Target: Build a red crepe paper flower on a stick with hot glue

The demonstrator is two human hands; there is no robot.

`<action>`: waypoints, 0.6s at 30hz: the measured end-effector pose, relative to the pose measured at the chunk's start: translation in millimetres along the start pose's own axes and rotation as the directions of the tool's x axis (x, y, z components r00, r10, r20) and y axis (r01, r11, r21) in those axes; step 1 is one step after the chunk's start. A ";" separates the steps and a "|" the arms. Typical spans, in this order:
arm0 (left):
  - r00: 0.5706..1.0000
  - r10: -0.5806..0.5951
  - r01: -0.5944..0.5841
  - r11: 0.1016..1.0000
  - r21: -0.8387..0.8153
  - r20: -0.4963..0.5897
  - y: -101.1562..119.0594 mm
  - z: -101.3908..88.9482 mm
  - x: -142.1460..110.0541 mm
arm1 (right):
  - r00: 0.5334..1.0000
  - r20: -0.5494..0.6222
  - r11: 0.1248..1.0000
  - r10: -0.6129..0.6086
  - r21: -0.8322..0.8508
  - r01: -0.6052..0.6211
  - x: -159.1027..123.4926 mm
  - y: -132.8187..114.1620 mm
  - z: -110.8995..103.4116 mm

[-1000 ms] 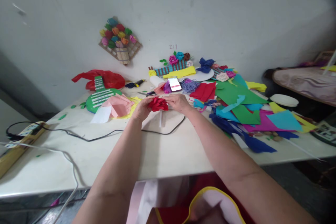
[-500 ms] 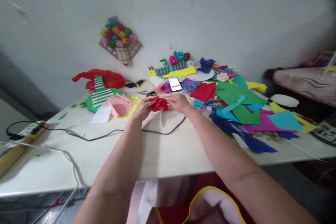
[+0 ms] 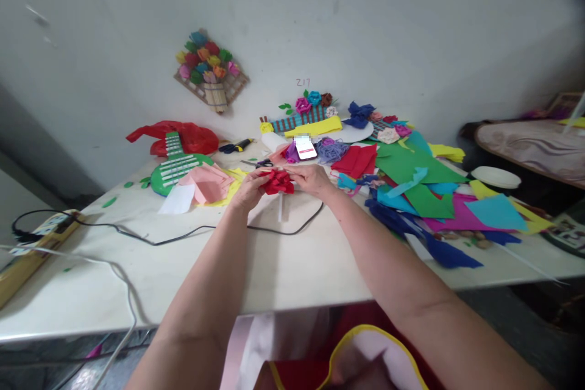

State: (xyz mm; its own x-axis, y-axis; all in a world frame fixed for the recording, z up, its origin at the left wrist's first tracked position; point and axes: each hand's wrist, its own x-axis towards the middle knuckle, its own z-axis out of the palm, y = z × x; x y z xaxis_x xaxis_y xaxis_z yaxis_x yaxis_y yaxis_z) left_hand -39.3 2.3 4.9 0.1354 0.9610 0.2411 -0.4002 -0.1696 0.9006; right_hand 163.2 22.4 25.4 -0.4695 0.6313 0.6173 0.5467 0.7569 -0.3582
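Observation:
Over the middle of the table, both my hands are closed on a red paper flower (image 3: 278, 181) with ruffled petals. My left hand (image 3: 250, 189) pinches its left side, and my right hand (image 3: 312, 179) grips the right edge with thumb and fingers. Below the flower a thin white stick (image 3: 280, 207) shows against the tabletop. Just behind my hands lie scissors (image 3: 264, 163) and a phone (image 3: 305, 148) with a lit screen. Folded red paper (image 3: 354, 159) is to the right of the phone.
Coloured paper sheets (image 3: 411, 161) cover the right side of the table (image 3: 301, 274). A black cable (image 3: 183, 233) crosses in front of my hands to a power strip (image 3: 41, 244). Pink paper (image 3: 205, 184) and a green guitar-shaped craft (image 3: 159, 180) sit on the left.
Both hands stay in nearly the same place with the red paper flower between them. The view has shifted very slightly.

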 end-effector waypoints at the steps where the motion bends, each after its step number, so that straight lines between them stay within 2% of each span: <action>1: 1.000 0.005 -0.005 1.000 0.003 0.002 -0.1 0.1 0.0 | 1.000 0.002 1.000 0.001 0.000 -0.001 -0.2 -0.2 -0.3; 5: 1.000 0.020 -0.020 1.000 0.019 0.012 -0.4 0.8 -0.3 | 1.000 0.015 0.999 0.021 -0.036 -0.020 -0.9 -0.8 -1.5; 11: 1.000 0.024 -0.025 1.000 0.017 0.008 -0.6 0.9 -0.5 | 0.995 0.035 0.975 0.089 -0.207 -0.079 -1.2 -1.0 -1.9; 18: 1.000 0.028 -0.028 0.999 0.019 0.001 -1.0 0.4 0.2 | 0.992 0.040 0.962 0.123 -0.251 -0.110 -0.5 -3.1 -3.5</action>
State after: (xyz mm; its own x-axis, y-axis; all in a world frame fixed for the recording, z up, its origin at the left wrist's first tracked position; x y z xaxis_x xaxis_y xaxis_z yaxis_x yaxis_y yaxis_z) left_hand -38.5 2.5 4.2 0.1252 0.9556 0.2667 -0.3863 -0.2007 0.9003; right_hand 164.1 19.1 28.7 -0.4257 0.7260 0.5401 0.7514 0.6162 -0.2360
